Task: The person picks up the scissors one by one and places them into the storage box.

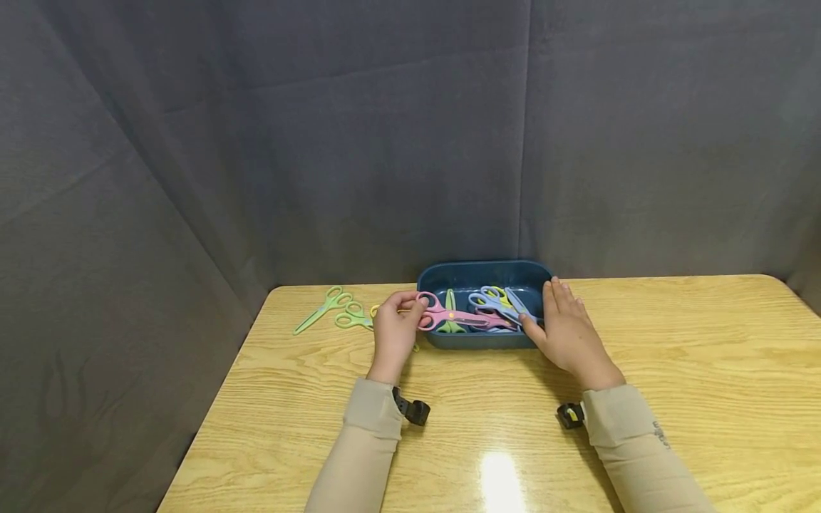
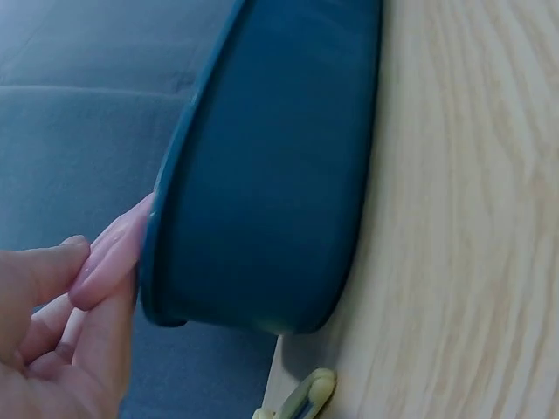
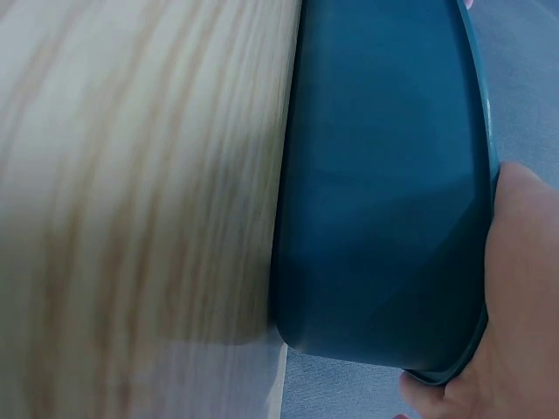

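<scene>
Nearest you, your two beige sleeves come in over the wooden table, each with one small black wrist camera. Your left hand has its fingers curled round the loop handle of one pair of pink scissors, pinching it at the left rim of the blue bin. Your right hand lies with straight fingers against the bin's right wall, thumb along the near rim, holding nothing.

The pink scissors run left to right across the bin, long axis along the bin's length, handles toward your left hand and blades pointing right, toward your right hand.

Counting inside the bin: the one pink pair, one green pair lying front to back under it, and one light blue pair; there may be more beneath, since the heap overlaps and is small in view.

Left of the bin, two green scissors lie on the table, and a yellow one peeps out beside your left hand.

The bin stands near the table's far edge, close to the grey curtain; open table spreads wide to the right and toward you.
</scene>
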{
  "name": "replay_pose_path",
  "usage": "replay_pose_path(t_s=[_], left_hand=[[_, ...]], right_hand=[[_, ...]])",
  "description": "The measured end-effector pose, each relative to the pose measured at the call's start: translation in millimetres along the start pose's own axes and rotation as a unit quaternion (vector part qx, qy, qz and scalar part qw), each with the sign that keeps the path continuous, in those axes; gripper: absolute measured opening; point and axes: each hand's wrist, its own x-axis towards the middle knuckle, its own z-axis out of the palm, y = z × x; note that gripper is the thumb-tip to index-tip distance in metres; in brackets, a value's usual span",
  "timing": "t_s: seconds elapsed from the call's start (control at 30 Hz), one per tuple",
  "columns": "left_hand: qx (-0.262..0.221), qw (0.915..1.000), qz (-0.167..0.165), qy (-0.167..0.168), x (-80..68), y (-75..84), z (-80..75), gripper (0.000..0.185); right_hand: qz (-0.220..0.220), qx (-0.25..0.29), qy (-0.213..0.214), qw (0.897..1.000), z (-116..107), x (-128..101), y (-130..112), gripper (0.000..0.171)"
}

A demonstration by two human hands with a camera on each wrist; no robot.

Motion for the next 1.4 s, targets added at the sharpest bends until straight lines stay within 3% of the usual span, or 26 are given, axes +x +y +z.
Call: replay_pose_path(t_s=[0.47, 0.9, 1.07, 1.3, 1.4], left_hand=[[0.095, 0.9946, 0.034, -0.023, 10.4, 4.2, 11.4, 0.022], [0.212, 0.9737, 0.066, -0.053, 19.9, 5.8, 23.2, 0.022], [0.277, 0.9547, 0.091, -0.059, 21.8, 7.0, 30.7, 0.020], [0.390, 0.9100, 0.112, -0.085, 17.7, 13.2, 41.1, 0.019], [0.419, 0.8956, 0.123, -0.087, 15.0, 14.3, 45.5, 0.017]], right_hand=[[-0.002, 0.003, 0.002, 1.000, 0.7, 0.3, 0.7, 0.085], [-0.001, 0.000, 0.007, 1.000, -0.4, -0.9, -1.0, 0.085], [-0.001, 0.000, 0.008, 1.000, -0.4, -0.8, -0.3, 0.085], [-0.001, 0.001, 0.005, 1.000, 0.1, -1.1, 0.4, 0.085], [-0.002, 0.001, 0.004, 1.000, -0.1, -0.8, 0.4, 0.085]])
